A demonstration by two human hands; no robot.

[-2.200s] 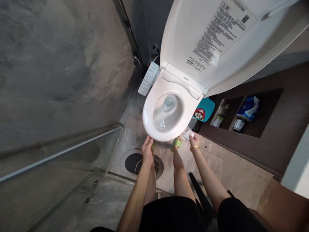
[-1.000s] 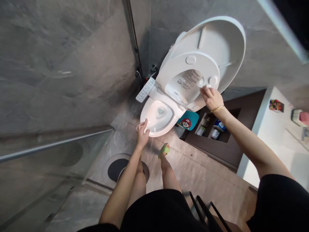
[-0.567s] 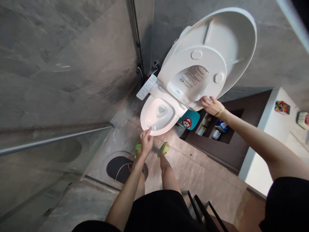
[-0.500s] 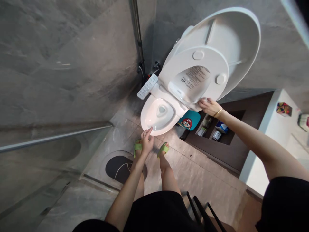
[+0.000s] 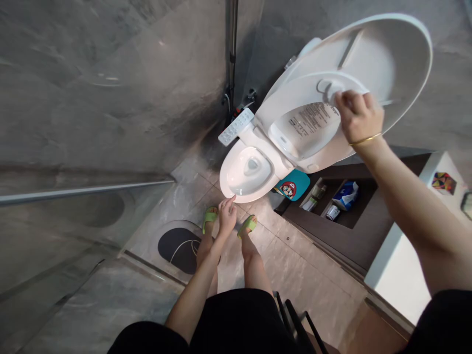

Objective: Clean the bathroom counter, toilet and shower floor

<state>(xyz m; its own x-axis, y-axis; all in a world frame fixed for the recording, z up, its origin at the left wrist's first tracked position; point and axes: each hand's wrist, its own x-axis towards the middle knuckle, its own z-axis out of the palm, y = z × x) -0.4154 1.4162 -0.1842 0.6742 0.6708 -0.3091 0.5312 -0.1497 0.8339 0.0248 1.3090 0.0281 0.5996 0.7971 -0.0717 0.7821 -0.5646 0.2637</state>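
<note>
- Toilet seat (image 5: 293,102) stands raised over the back of the toilet bowl (image 5: 225,173), its underside facing me, leaning near the upright lid (image 5: 400,54).
- Right hand (image 5: 361,115), gold bangle (image 5: 365,139) at its wrist, is up by the seat's underside; its grip is closed, fingers pinching a white wad (image 5: 334,90), tissue or cloth, I can't tell which.
- Left hand (image 5: 226,216) is down at the bowl's front rim, its grip loosely half-open with nothing in it; whether a fingertip touches the rim, I can't tell.
- White button panel (image 5: 236,127) juts out on the bowl's left.
- Turquoise Mario-printed panel (image 5: 301,183) sits to the right, between the bowl and a brown cabinet (image 5: 313,221) whose niche has a blue tissue pack (image 5: 345,195).
- Green slides (image 5: 247,225) are on the person's feet, beside a dark mat (image 5: 177,246).
</note>
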